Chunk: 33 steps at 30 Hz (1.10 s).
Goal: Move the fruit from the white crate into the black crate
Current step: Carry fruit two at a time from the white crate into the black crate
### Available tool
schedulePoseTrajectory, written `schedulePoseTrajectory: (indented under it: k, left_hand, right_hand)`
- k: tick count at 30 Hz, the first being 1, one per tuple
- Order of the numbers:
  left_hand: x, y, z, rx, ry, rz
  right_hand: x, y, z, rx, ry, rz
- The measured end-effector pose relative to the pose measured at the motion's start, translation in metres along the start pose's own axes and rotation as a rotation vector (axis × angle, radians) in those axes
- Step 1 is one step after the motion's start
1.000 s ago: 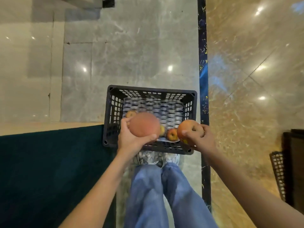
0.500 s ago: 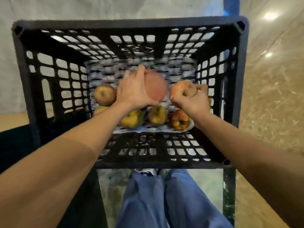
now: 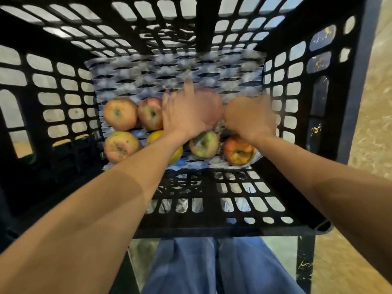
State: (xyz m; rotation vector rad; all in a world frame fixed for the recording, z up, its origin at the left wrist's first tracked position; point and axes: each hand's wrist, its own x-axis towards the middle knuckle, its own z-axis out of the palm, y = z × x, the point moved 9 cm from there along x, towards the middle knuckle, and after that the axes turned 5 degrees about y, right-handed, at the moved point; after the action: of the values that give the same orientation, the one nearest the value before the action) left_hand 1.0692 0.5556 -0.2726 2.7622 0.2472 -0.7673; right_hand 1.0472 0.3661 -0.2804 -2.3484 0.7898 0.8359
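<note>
From the head cam, both hands are down in the black crate (image 3: 318,98): left hand (image 3: 184,115) wraps a reddish fruit (image 3: 210,107), right hand (image 3: 252,119) cups another fruit (image 3: 233,109). Let go carelessly and they'll thump and bruise the apples (image 3: 203,145) already packed underneath. White crate isn't visible.

Both forearms are bare from the elbows to the wrists, with no sleeves, watch or rings showing on the left hand (image 3: 183,115) or the right hand (image 3: 252,119). Below the fingertips, toward the wearer, hang loose blue denim trouser legs (image 3: 218,266), creased lengthwise with a dark seam between them.
</note>
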Motion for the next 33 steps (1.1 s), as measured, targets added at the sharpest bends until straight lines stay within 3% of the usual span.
schedulePoseTrajectory:
  k: [8, 14, 20, 26, 33]
  left_hand:
    - [-0.007, -0.013, 0.009, -0.057, 0.007, -0.102]
    - [-0.007, -0.014, 0.006, 0.080, -0.023, -0.073]
    - [-0.010, -0.018, 0.012, 0.033, -0.017, -0.070]
    - [-0.015, -0.018, 0.020, 0.169, -0.137, -0.012]
    - [-0.066, -0.009, -0.037, 0.023, -0.133, -0.004]
  right_hand:
    - [-0.003, 0.016, 0.005, 0.020, 0.003, 0.077]
    - [-0.010, 0.019, 0.000, 0.066, 0.033, 0.068]
    - [-0.011, 0.020, 0.003, 0.100, 0.067, 0.055]
    - [-0.014, 0.021, 0.013, 0.113, 0.014, 0.055]
    - [-0.066, -0.004, -0.016, 0.032, -0.042, -0.014]
